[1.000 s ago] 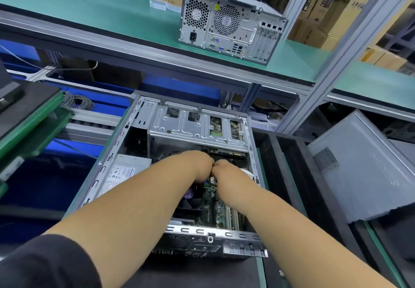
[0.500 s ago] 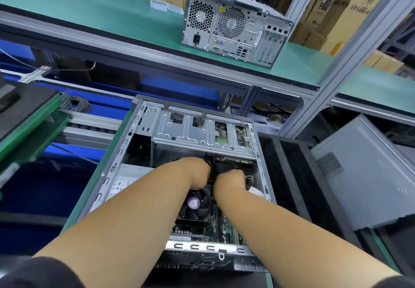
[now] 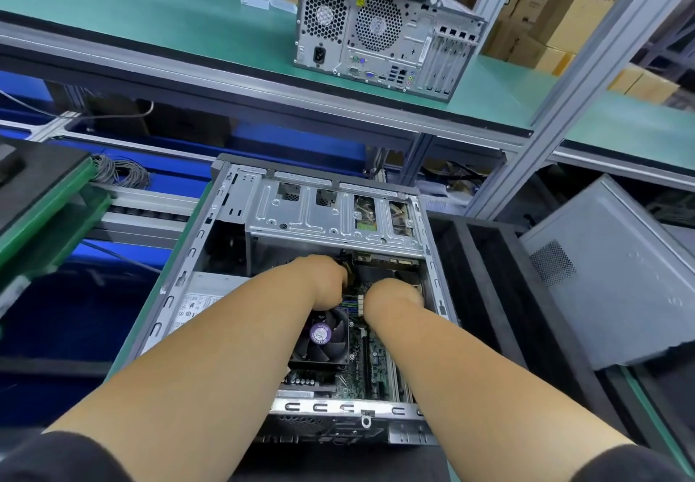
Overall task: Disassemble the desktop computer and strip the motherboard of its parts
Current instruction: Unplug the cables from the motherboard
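Note:
An open desktop case (image 3: pixel 225 225) lies on its side in front of me, its metal drive cage (image 3: pixel 323 218) at the far end. Inside I see the green motherboard (image 3: pixel 370 365), a black CPU fan (image 3: pixel 325 335) with a purple hub, and the grey power supply (image 3: pixel 199 297) on the left. Both hands reach deep under the drive cage. My left hand (image 3: pixel 323 282) is curled downward beside dark cables and a white connector (image 3: pixel 360 303). My right hand (image 3: pixel 391 295) is bent downward just right of that connector. The fingers of both hands are hidden.
A second closed tower (image 3: pixel 383 26) stands on the green upper shelf (image 3: pixel 150 11). A removed grey side panel (image 3: pixel 609 267) leans at the right beside black foam trays (image 3: pixel 481 263). A coil of grey cable (image 3: pixel 120 171) lies at the left. An aluminium post (image 3: pixel 571 94) rises at the right.
My hands have moved slightly apart, the right one shifting right and deeper. The white connector between them and the fan now show more. The view has tilted down a little.

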